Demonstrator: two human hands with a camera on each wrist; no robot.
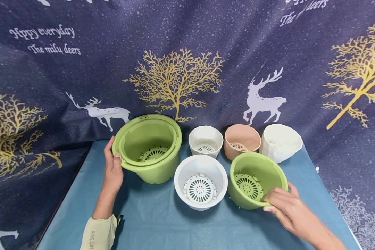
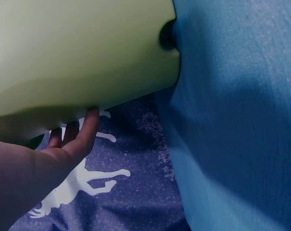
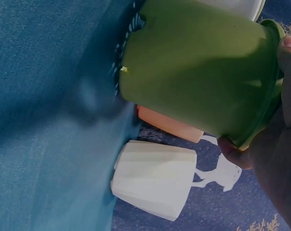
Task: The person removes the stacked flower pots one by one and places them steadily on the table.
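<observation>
In the head view, a large green flowerpot [image 1: 157, 172] stands at the left, with a slightly smaller green pot [image 1: 143, 139] nested inside it. My left hand [image 1: 113, 172] holds its left rim, thumb near the top edge and fingers against the outer side. The left wrist view shows these fingers [image 2: 82, 137] under the rim. At the right, my right hand [image 1: 287, 208] grips the near rim of a smaller green flowerpot [image 1: 245, 196], fingers over the edge and thumb outside. This pot tilts, its slotted base partly showing. Between them stands a white round flowerpot [image 1: 201, 166] with a slotted base.
Along the back stand a small white faceted pot [image 1: 205, 133], a terracotta-pink pot [image 1: 242, 133] and a tilted cream-white pot [image 1: 281, 142]. A blue cloth [image 1: 181, 231] covers the table. Behind it hangs a dark blue curtain [image 1: 112, 69] with deer and gold trees.
</observation>
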